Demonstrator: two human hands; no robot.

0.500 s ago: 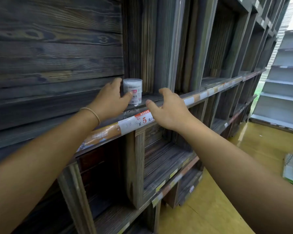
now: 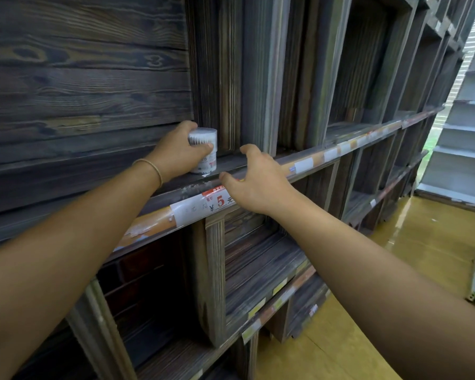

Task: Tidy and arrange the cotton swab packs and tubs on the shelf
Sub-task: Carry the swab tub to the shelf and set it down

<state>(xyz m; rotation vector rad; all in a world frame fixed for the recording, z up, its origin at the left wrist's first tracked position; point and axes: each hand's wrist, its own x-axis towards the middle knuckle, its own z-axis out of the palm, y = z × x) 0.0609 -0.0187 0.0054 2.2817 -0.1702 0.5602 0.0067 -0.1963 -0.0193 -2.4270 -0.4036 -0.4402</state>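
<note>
A round clear tub of cotton swabs [image 2: 206,152] with a white label stands upright on the dark wooden shelf [image 2: 236,163], close to a vertical divider. My left hand [image 2: 176,153] grips the tub from the left, thumb across its front and fingers behind it. My right hand [image 2: 254,183] hovers just right of the tub over the shelf's front edge, fingers spread and loosely curled, holding nothing. No other swab packs show in view.
A price strip with a "5" tag [image 2: 203,205] runs along the shelf's front edge. Empty wooden cubbies [image 2: 258,264] sit below and to the right. White metal shelving [image 2: 461,138] stands at the far right over a yellow floor [image 2: 340,346].
My left hand has closed round the tub, which it only touched before. My right hand stays beside it, shifted slightly.
</note>
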